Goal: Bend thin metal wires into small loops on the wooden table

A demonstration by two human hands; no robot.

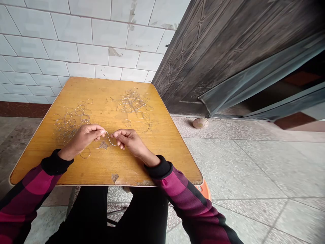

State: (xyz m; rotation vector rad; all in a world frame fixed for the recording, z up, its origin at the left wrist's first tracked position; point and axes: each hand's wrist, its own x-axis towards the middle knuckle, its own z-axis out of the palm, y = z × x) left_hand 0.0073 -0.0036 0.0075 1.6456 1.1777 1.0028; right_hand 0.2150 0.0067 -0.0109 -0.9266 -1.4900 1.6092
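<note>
Between my hands is a thin, curved piece of silvery wire (109,139). My left hand (86,137) pinches its upper end between thumb and forefinger. At the other end, my right hand (129,140) grips it the same way, just above the tabletop. A pile of looped wires (67,125) lies beside and partly behind my left hand. Farther back, toward the right, sits another tangle of thin wires (133,101). One loose wire ring (85,153) rests near my left wrist.
The yellow wooden table (162,135) has a chipped front edge. A white tiled wall (76,51) stands behind it. To the right are a dark carved door (188,61), a grey-green curtain (254,78) and a ball (200,123) on the floor. Something orange (205,189) shows under the right corner.
</note>
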